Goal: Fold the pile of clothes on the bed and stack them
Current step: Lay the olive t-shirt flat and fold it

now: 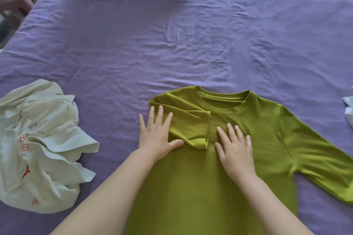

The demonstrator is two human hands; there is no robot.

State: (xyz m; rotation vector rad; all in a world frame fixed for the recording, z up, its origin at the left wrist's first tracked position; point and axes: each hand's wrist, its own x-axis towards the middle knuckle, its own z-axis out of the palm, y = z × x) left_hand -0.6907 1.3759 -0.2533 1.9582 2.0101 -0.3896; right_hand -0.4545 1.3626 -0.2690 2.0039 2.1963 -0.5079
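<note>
Green T-shirt (pixel 219 177) lies flat, collar away from us, on the purple bed (pixel 133 53); its left sleeve is already folded in over the chest, its right sleeve lies spread. Our left hand (pixel 158 135) presses flat on the folded edge, fingers straight and apart; our right hand (pixel 235 147) rests flat on the chest, gripping nothing. We judge the knit light, limp and stretchy: it creases easily, so take it by shoulder seam and hem. Crumpled cream garment (pixel 38 143) waits to our left.
</note>
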